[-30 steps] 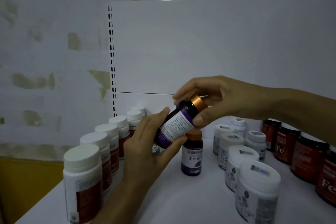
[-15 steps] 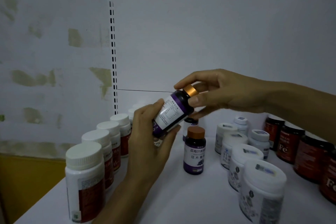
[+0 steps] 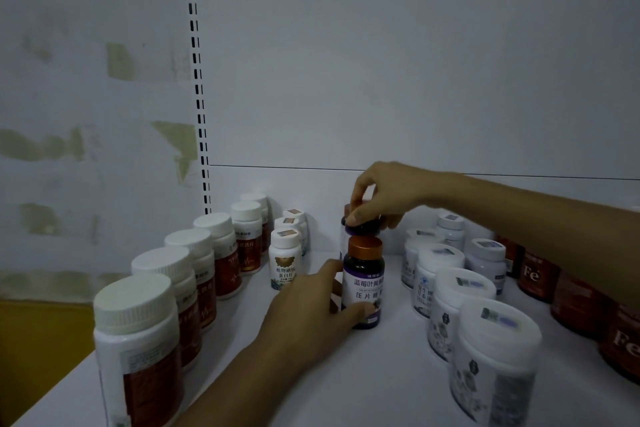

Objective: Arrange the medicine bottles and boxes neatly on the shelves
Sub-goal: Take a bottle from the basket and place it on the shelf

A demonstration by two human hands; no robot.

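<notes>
Pinching rear bottle (right hand); left hand grips front bottle

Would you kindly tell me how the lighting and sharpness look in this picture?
Head view: dim, bluish, no glare; the front bottle, gripped by the left hand, has a readable label; the rear bottle under the right hand is shadowed; the near white jar looks soft.

In dim light a white wall blotched with olive fills the left and top, a white back panel edged by a slotted upright spans the centre and right, and a yellow surface shows at lower left.
</notes>
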